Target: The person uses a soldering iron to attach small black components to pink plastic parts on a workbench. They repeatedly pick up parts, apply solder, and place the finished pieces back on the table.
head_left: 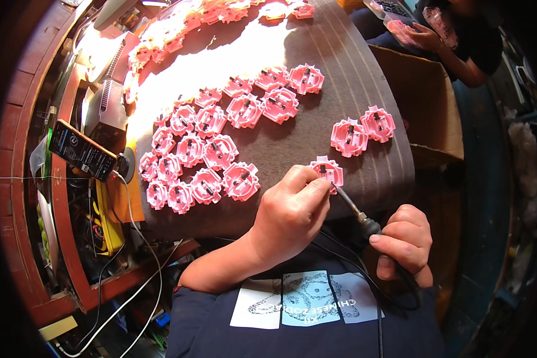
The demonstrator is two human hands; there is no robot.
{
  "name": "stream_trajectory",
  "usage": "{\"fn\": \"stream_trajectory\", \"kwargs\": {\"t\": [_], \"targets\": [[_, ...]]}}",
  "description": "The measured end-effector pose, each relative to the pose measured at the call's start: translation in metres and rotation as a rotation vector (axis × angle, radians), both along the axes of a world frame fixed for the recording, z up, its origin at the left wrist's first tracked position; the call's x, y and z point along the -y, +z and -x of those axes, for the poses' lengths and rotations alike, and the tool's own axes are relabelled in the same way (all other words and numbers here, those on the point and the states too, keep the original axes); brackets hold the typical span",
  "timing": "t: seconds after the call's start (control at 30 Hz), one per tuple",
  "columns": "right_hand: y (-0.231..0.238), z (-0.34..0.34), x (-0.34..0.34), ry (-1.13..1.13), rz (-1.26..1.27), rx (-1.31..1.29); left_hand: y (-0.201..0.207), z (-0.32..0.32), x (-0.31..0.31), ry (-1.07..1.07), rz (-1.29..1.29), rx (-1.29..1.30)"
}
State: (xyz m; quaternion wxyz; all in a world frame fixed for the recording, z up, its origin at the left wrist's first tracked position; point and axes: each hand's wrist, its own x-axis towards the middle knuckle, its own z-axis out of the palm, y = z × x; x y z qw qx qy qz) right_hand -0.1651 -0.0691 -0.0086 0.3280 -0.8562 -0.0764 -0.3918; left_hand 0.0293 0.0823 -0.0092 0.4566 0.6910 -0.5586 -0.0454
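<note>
My right hand (407,238) is closed around the dark handle of a soldering iron (353,206). The iron's tip reaches up and left to a pink plastic housing (327,170) with small black parts inside, near the front edge of the table. Right beside that housing, my left hand (295,206) has its fingers pinched together; what they hold, if anything, is hidden. Two more pink housings (348,137) lie just beyond, to the right. Farther left, several similar housings (219,151) sit in loose rows, open side up.
The dark table (292,156) has a rounded right edge. A heap of pink parts (185,24) lies at the far side in glare. On the left are a phone (82,150) and cables (143,230). A cardboard box (423,95) and another person's hand (425,38) are at right.
</note>
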Motion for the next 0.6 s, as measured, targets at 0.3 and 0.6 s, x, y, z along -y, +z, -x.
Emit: {"fn": "stream_trajectory", "kwargs": {"t": [0.3,0.6], "targets": [[0.0022,0.0005,0.0002,0.004,0.034,-0.018,0.0004,-0.0005,-0.0002,-0.006,-0.01,-0.007],[0.0,0.0034,-0.0025,-0.076,-0.033,0.027,-0.0001,-0.0016,0.0017,-0.011,0.024,0.034]]}}
